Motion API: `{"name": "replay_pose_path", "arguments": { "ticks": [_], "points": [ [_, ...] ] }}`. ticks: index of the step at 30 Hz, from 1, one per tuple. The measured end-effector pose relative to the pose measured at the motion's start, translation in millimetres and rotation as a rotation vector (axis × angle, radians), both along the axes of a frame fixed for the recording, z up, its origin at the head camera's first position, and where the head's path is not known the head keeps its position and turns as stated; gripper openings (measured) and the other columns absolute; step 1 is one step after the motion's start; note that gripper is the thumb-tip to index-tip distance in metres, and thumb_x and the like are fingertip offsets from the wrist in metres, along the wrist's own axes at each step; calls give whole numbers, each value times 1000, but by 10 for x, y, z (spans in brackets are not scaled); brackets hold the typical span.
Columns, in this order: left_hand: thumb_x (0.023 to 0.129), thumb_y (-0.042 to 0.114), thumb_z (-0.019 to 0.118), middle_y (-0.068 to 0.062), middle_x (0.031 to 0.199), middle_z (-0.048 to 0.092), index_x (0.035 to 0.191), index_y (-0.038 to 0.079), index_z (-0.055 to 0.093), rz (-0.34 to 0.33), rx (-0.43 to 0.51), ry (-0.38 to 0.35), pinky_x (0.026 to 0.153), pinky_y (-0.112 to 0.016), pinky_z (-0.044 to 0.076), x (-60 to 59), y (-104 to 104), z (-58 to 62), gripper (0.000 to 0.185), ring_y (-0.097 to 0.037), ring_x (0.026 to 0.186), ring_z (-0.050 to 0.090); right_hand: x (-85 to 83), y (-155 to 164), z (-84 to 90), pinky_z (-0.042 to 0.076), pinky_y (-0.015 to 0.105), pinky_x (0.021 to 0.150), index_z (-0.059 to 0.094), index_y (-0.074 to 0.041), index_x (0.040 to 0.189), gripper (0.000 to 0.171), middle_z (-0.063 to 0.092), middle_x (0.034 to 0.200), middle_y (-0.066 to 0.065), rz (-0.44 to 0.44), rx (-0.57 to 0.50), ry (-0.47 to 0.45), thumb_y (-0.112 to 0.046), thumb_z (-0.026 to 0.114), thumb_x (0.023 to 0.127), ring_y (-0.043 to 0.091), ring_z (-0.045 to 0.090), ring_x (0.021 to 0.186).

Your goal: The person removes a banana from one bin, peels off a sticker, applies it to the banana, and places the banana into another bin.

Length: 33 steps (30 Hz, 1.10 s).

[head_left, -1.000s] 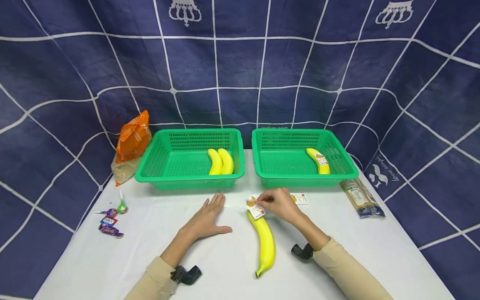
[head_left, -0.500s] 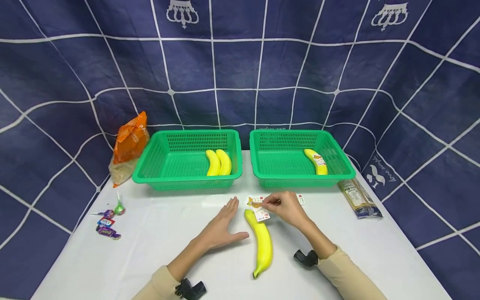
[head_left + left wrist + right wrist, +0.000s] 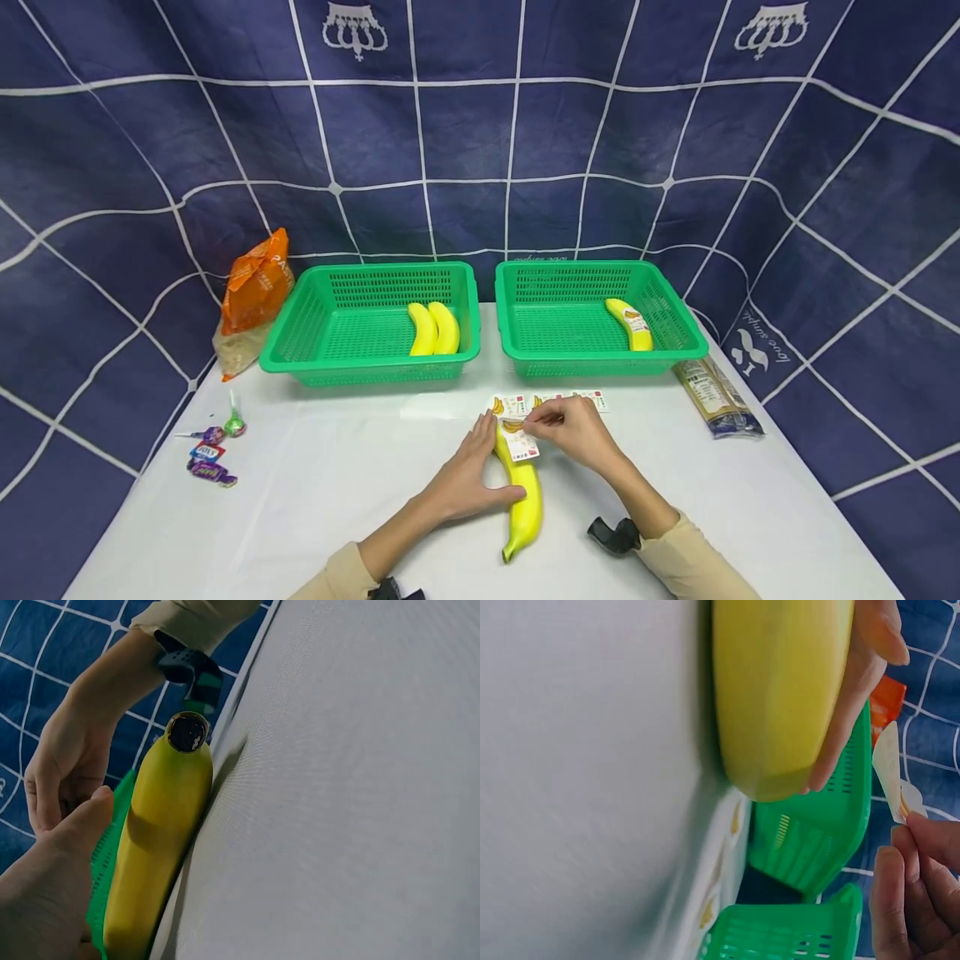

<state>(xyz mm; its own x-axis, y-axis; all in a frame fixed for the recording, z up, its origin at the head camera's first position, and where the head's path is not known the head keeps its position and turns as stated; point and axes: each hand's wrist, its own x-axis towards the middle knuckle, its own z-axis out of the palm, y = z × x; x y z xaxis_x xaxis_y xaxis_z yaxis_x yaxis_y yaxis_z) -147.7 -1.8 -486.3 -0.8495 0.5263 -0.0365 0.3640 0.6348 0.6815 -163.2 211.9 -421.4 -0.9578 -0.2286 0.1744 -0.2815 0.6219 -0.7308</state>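
Now, on the white table (image 3: 315, 500), a loose banana (image 3: 522, 492) lies near centre, stem end toward 12 o'clock, blossom tip toward 6. The left hand (image 3: 468, 479) lies against its 9 o'clock side — fingers along the fruit, thumb wrapped across its middle, so the hand grips the banana. The right hand (image 3: 577, 429), at the banana's 1 o'clock, pinches a small white sticker (image 3: 519, 442) with a banana picture between thumb and forefinger; the sticker lies over the banana's upper end, and whether it is stuck down cannot be told. Right wrist view: the sticker (image 3: 891, 772) hangs from the pinched fingertips (image 3: 915, 832), just clear of the skin.

A strip of stickers (image 3: 551, 402) lies on the table at the hand's 12 o'clock. Behind it stand two green baskets — the left basket (image 3: 300, 333) with two bananas (image 3: 433, 328), the right basket (image 3: 675, 333) with one stickered banana (image 3: 632, 323).
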Motion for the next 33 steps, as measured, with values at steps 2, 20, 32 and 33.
{"name": "replay_pose_path", "arguments": {
  "ticks": [2, 20, 32, 33],
  "points": [
    [76, 72, 64, -5, 166, 3, 157, 8, 10, 5, -11, -4, 120, -51, 25, 0, -3, -17, 116, -26, 153, 9, 4, -1, -30, 51, 18, 60, 78, -12, 80, 5, 74, 73, -4, 9, -5, -15, -18, 78, 81, -1, 61, 64],
    [75, 75, 62, -7, 165, 6, 157, 9, 11, -25, -43, 42, 118, -49, 30, -31, -14, -65, 118, -29, 151, 17, 71, -12, -163, 51, 20, 55, 77, -11, 80, 6, 73, 71, 0, -25, -67, -210, -17, 79, 79, 8, 64, 62],
    [74, 76, 61, -6, 166, 6, 157, 9, 11, -21, -48, 28, 118, -50, 31, -48, -6, -67, 118, -25, 152, 17, 57, -7, -204, 53, 22, 57, 77, -11, 80, 9, 73, 71, 1, -25, -78, -272, -19, 80, 78, 9, 64, 63],
    [75, 76, 61, -6, 166, 6, 157, 9, 11, -21, -49, 27, 118, -50, 31, -48, -6, -67, 118, -25, 152, 17, 57, -9, -204, 53, 23, 57, 77, -11, 80, 8, 73, 71, 0, -23, -75, -274, -18, 80, 78, 9, 64, 63]
  ]
}}
